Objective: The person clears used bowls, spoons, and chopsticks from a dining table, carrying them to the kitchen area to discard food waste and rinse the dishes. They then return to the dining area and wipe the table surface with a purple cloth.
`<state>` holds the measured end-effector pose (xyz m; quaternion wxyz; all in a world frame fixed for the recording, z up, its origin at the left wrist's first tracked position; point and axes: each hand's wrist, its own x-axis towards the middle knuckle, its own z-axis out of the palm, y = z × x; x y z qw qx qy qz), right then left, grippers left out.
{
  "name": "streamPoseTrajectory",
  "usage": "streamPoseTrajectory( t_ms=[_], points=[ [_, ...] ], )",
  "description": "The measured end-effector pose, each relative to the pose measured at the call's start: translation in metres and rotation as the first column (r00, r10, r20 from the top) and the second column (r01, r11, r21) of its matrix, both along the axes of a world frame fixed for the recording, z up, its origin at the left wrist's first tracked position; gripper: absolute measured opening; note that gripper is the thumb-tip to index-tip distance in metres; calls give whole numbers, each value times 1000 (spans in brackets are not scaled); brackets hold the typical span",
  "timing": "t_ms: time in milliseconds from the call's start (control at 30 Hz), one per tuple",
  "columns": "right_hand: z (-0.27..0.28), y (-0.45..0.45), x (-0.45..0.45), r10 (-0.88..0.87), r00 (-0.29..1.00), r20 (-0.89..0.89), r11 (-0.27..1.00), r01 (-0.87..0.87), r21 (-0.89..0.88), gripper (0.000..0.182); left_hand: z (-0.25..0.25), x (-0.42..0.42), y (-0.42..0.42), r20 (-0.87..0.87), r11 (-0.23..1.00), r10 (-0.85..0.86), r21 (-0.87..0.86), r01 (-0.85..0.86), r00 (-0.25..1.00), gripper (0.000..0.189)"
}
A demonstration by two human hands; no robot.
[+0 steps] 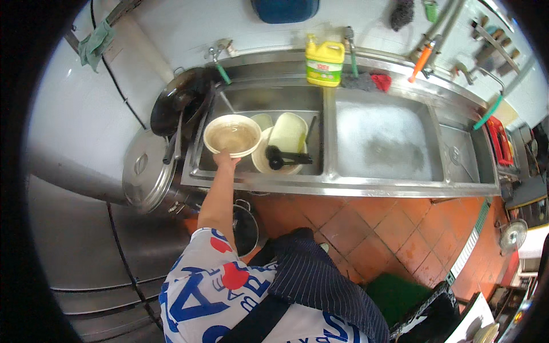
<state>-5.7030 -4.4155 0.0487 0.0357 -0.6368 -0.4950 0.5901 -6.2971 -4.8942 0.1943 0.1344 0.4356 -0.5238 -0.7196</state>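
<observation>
My left hand [225, 159] grips the near rim of a round cream bowl [233, 133] holding cloudy, brownish liquid. The bowl is over the left part of the left sink basin [274, 96]. Just right of it in the basin, a larger cream bowl [260, 159] holds a pale rectangular container [289, 128] tilted inside it. Black-handled utensils [288, 157] lie across these two. Another pale piece of dishware [262, 121] shows partly behind them. My right hand is out of view.
Soapy water fills the middle basin [386, 133]. A yellow detergent jug [324, 64] stands on the back ledge, near a grey cloth [359, 82] and a red cloth [381, 82]. A dark wok [180, 103] and a steel lid [146, 167] lean at the left. Below is a tiled floor [369, 227].
</observation>
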Motion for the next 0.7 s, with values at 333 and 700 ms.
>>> streamPoseTrajectory(
  t_ms=[333,700],
  points=[
    [78,83,-252,452,886,-107,831,-374,412,19,-70,-35,-45,-12,959,46,281,-41,999,43],
    [210,-152,-595,855,341,-391,496,-759,421,14,-126,-109,-47,-205,756,-251,568,324,946,44]
  ],
)
